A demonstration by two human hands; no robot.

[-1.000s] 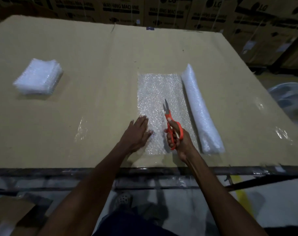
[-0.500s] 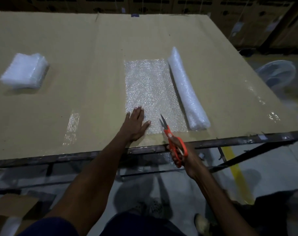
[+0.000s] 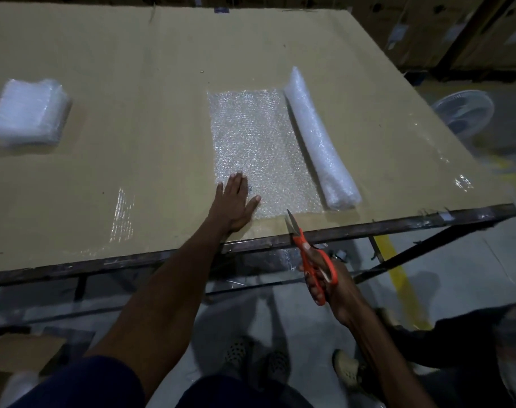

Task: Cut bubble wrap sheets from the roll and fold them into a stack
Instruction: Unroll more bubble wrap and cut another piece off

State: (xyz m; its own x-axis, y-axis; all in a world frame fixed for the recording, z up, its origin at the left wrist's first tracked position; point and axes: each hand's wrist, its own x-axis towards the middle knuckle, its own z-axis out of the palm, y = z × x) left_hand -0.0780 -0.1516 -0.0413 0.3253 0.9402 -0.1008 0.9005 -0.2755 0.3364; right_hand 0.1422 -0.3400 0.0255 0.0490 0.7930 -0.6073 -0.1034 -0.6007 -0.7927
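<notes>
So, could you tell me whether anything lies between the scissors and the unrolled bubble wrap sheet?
Nothing visible does. The scissors in the right hand point at the sheet near its roll; only bare cardboard tabletop lies between.

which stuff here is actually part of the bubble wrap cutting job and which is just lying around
Part of the job:
bubble wrap roll
unrolled sheet, left hand pressing flat on it
orange scissors, gripped in right hand
folded stack

Just lying about:
fan on the floor
cardboard boxes behind the table
</notes>
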